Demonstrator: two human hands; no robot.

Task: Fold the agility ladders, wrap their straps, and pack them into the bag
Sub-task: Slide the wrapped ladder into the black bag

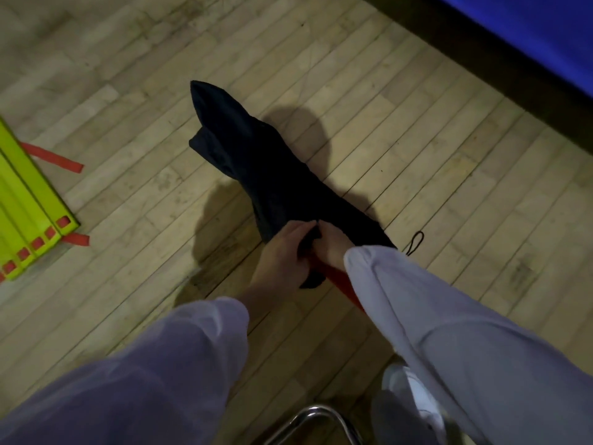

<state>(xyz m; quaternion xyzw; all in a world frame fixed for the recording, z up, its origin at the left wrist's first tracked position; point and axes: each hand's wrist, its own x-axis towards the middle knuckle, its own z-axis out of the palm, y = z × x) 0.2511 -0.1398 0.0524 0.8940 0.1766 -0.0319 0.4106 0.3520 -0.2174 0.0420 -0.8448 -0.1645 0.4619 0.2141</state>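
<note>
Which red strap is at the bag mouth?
The red strap at the mouth of the black bag, under the right hand; the other two straps stick out of the green ladder at far left.

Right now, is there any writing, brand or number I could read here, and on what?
None. No word, number or logo shows on the black bag, the yellow-green ladder, its red straps or the blue pad; the picture is dim and soft, so small print could be lost.

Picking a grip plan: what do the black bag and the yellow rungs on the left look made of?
The bag: soft matte black fabric, probably nylon; it slumps and creases. The rungs: flat, stiff, smooth yellow-green, likely plastic; straight edges, slight sheen.
</note>
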